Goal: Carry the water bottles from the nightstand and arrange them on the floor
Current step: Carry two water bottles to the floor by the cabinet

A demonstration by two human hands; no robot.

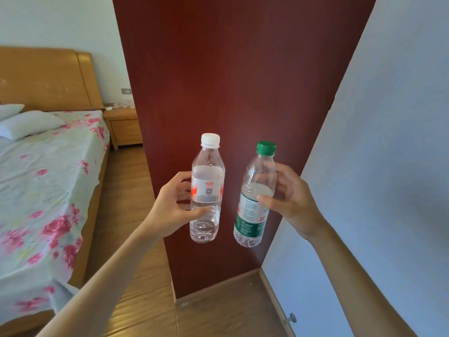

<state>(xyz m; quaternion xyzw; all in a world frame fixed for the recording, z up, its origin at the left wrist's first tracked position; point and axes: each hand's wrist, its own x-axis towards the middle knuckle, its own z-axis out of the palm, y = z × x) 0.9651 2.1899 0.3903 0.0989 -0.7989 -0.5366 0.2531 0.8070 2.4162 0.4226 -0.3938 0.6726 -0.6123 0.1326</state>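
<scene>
My left hand (pixel 171 210) grips a clear water bottle with a white cap and a red-and-white label (pixel 206 188), held upright in the air. My right hand (pixel 290 198) grips a second clear bottle with a green cap and a green-and-white label (pixel 254 200), tilted slightly to the right. Both bottles hang side by side, well above the wooden floor (pixel 218 310), in front of a dark red door (pixel 230 81). The wooden nightstand (pixel 124 127) stands far back beside the bed; several more clear bottles (pixel 125 103) sit on its top.
A bed (pixel 41 181) with a floral sheet and white pillows fills the left side, under an orange-brown headboard. A pale wall (pixel 388 154) closes in on the right, with a small metal doorstop (pixel 292 318) near its base. A strip of floor runs between bed and door.
</scene>
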